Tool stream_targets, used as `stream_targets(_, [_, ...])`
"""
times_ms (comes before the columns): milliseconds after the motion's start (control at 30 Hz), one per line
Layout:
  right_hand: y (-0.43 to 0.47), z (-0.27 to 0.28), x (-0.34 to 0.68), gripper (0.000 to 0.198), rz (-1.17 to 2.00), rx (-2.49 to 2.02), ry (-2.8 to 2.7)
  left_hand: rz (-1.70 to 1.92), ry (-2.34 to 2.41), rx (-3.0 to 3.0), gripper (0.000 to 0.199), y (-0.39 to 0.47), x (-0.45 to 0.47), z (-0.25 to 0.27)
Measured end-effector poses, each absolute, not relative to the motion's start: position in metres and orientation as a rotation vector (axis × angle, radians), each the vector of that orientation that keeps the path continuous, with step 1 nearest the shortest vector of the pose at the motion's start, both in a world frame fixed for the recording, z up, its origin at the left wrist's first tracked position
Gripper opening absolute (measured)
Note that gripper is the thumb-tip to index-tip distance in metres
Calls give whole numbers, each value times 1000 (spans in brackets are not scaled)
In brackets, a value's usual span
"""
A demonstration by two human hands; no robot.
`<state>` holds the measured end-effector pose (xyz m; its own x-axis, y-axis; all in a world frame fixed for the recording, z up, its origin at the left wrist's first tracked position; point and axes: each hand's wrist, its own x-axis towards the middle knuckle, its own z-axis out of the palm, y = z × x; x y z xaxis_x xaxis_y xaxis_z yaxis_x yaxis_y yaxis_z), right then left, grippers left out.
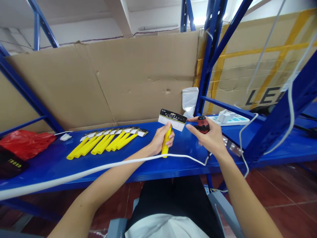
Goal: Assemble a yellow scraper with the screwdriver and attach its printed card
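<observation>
A brown cardboard sheet (pixel 104 79) lines the back of the blue racking, apparently as a backstop so items cannot slide off the rear. The blue desk (pixel 74 162) carries the work. At its far left lies a red plastic bag (pixel 26 142). A white cable (pixel 74 173) runs across the front edge and up towards a white power strip (pixel 229 118) at the right, by the look of it feeding the tool in hand. A row of finished yellow-handled pieces (pixel 104 143) lies side by side, card heads to the rear, presumably for orderly counting. The left hand (pixel 159 140) is closed around a yellow handle (pixel 166 142), held upright above the desk centre so its black-and-white header card (pixel 172 119) faces the worker. The right hand (pixel 210 137) grips a red-and-black electric screwdriver (pixel 202 125), with forefinger extended towards the card, seemingly steadying it.
</observation>
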<state>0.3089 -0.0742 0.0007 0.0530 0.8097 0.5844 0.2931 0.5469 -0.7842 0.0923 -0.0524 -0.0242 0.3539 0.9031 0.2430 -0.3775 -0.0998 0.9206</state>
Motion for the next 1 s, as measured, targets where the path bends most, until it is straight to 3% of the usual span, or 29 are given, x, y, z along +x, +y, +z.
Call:
stream_targets(267, [-67,-2,308,71,617,-1054,-1484,1133,593,1265,73,-54,92,-25])
stream_targets(500, [-68,-2,311,50,686,-1053,-1444,1101,679,1311,74,-54,92,-25])
stream_targets(900, [-65,-5,314,34,646,-1010,-1346,1289,1052,1821,64,-45,88,-37])
stream_targets(1000, [-70,-4,312,37,682,-937,-1367,1313,1194,1977,49,-45,85,-36])
